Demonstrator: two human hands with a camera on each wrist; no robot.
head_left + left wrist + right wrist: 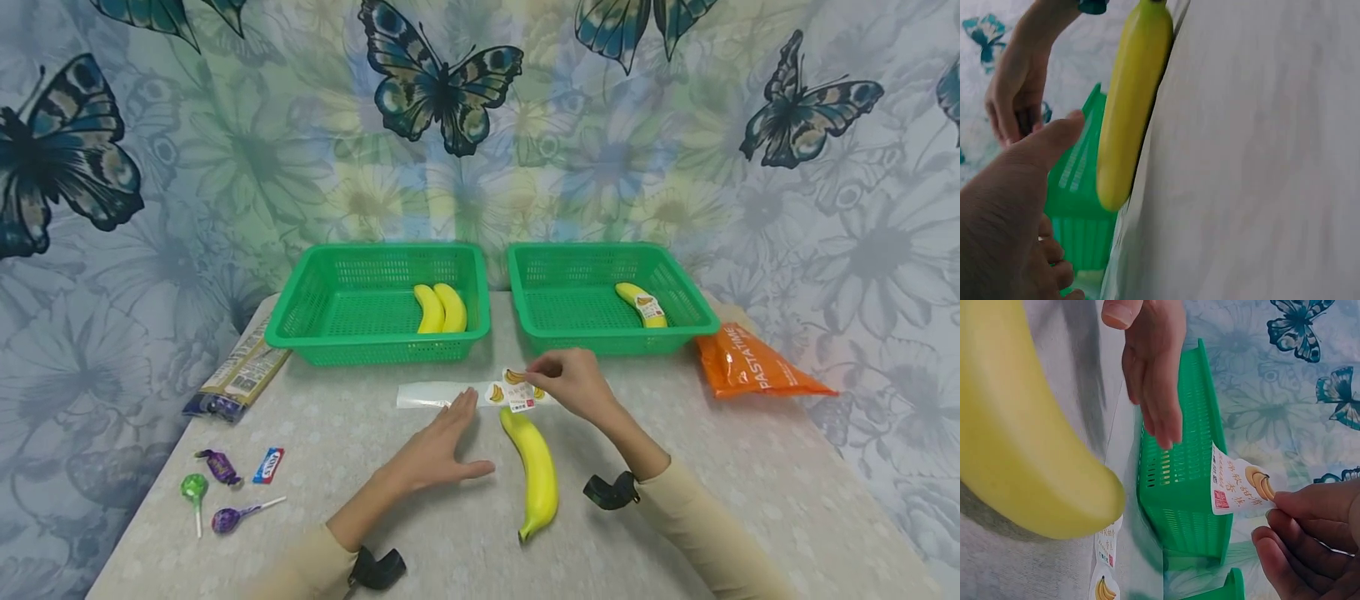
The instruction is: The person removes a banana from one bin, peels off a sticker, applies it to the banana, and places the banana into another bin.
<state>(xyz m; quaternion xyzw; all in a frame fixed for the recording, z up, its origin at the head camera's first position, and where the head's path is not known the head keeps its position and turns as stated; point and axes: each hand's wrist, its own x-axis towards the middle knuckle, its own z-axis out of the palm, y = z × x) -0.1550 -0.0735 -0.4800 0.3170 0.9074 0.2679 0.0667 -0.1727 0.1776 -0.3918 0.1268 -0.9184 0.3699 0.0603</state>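
My right hand (576, 383) pinches a white banana sticker (1241, 487) by its edge between thumb and fingertips, lifted above the table. Below it lies a sticker strip (438, 395), bare at its left part and with more banana stickers (1105, 550) on it. My left hand (442, 446), fingers straight and thumb spread, is beside the strip and holds nothing. Between the two hands a single yellow banana (536, 475) lies on the table, with no sticker on the side that shows. In the left wrist view the banana (1135, 100) is close to my left thumb.
Two green baskets stand at the back: the left basket (375, 352) holds two bananas (442, 308), the right basket (600, 342) one stickered banana (637, 302). An orange bag (757, 362) lies at right, a gold packet (243, 371) at left. Lollipops (225, 521) and wrapped candies (221, 468) lie front left.
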